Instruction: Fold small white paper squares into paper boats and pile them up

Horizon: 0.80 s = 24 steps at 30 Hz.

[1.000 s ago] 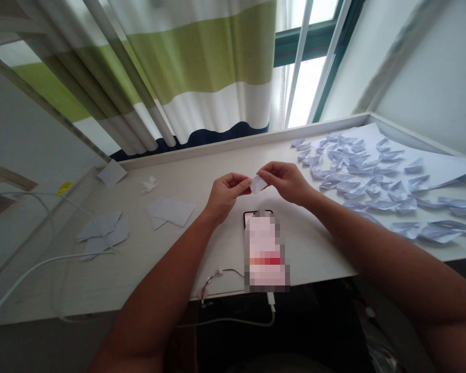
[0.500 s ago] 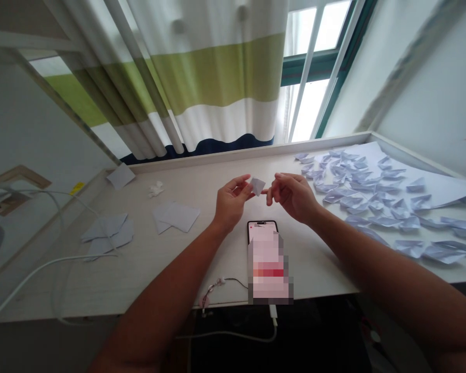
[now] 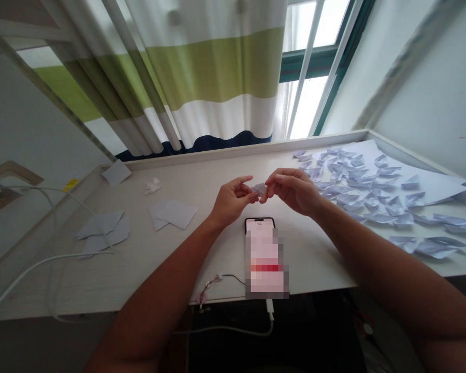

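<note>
A small folded piece of white paper is held up between my two hands, over the desk beyond the phone. My left hand pinches its left side between thumb and fingers. On the other side, the fingertips of my right hand close on its right edge. Fingers cover much of the paper, so its exact fold is hard to make out. Right of my hands lie many folded paper boats, some on a large white sheet.
A phone with a charging cable and a beaded strap lies at the desk's front edge. Flat paper sheets and more paper are on the left, near crumpled paper and white cables. Curtains hang behind.
My right hand has moved left and now takes hold of the paper's right side. The paper has tilted and shows less of its face. The view has shifted slightly.
</note>
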Each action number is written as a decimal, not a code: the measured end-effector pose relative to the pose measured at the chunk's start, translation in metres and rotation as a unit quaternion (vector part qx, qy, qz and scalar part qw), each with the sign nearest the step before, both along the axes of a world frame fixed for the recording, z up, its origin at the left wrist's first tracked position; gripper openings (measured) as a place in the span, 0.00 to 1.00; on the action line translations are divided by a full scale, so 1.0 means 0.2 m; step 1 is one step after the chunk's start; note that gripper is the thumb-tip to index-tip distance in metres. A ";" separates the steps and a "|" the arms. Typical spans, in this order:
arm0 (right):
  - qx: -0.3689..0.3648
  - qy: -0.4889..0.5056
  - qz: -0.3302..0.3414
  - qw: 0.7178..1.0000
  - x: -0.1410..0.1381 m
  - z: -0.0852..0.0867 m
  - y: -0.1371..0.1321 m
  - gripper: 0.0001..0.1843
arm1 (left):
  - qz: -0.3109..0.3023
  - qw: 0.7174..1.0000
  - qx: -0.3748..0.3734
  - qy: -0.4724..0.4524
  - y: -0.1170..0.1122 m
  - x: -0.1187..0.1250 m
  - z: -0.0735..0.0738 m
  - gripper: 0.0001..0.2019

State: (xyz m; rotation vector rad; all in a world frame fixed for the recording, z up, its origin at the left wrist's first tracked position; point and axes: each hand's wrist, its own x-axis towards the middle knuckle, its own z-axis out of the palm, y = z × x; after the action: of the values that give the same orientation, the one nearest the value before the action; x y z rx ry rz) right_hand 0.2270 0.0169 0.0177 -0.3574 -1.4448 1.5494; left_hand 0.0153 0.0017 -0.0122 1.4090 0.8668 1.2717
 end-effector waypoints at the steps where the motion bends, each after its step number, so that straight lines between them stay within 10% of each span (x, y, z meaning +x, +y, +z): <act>1: 0.003 -0.005 0.000 1.000 0.00 0.00 0.00 0.15 | -0.012 1.000 0.002 0.008 0.00 -0.01 0.00 0.33; 16: -0.001 -0.022 -0.207 0.978 -0.10 -0.15 0.06 0.34 | 0.073 0.969 0.144 0.188 -0.03 0.03 0.01 0.20; 24: -0.037 -0.010 -0.182 0.983 -0.06 -0.13 0.08 0.43 | 0.084 0.988 0.102 0.077 -0.05 0.08 0.01 0.18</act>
State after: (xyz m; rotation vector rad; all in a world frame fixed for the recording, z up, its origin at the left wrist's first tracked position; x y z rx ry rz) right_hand 0.2148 0.0322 -0.0078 -0.6449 -1.2566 1.3061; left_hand 0.0316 -0.0074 -0.0094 1.6395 1.0001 1.4253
